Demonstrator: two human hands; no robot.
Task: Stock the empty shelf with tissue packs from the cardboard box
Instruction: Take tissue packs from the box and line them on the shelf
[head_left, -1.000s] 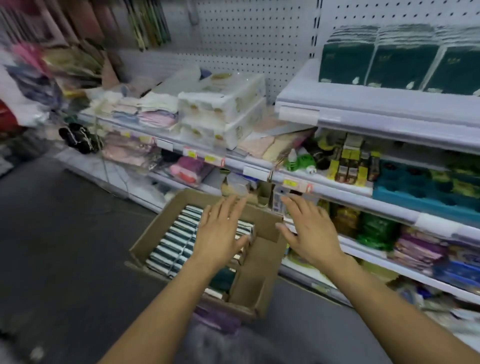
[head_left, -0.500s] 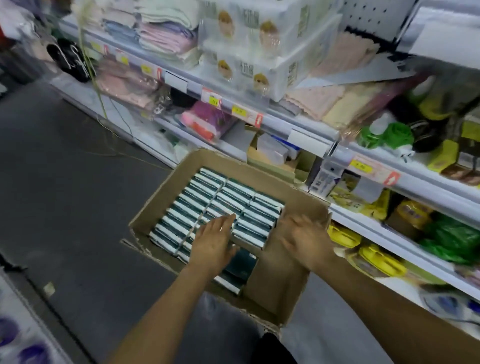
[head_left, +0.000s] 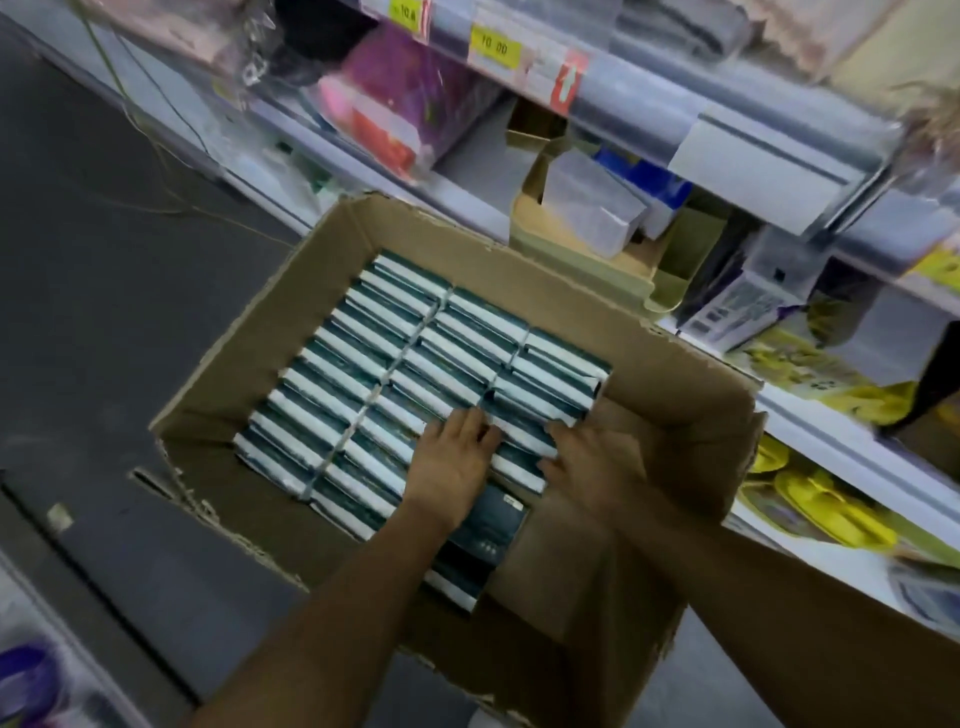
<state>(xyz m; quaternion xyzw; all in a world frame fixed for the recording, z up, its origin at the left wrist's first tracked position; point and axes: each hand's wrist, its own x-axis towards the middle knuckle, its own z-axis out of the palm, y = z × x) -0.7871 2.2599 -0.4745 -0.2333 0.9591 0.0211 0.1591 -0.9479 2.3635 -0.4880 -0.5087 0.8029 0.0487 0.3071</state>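
Cardboard box (head_left: 332, 270) sits open on the dark floor (head_left: 104, 260), just beside the lower shelves (head_left: 810, 415). Its long axis runs from the far-right corner by the shelf down toward the near-left.

Tissue packs (head_left: 363, 358), dark green with white edges, stand on edge inside, packed tight in three columns. Each pack's long axis lies across the box and the columns run along its length. They fill the left and middle of the box up to the far wall. The right end of the box shows bare cardboard. One pack (head_left: 488, 525) lies flat, green face up, lower down near the near wall, below the standing rows.

Left hand (head_left: 452, 462): palm down on top of the packs near the near-right end of the block, fingers fairly straight and close together, tips pressing at a gap between packs. No clear curl round any pack.

Right hand (head_left: 587, 467): at the right end of the same block, fingertips touching the end faces of the last packs, fingers slightly bent. Cannot tell whether it actually pinches a pack.

Shelves hold mixed goods: a pink package (head_left: 395, 104), yellow items (head_left: 831, 514), and yellow price tags (head_left: 493, 49) on the rail.
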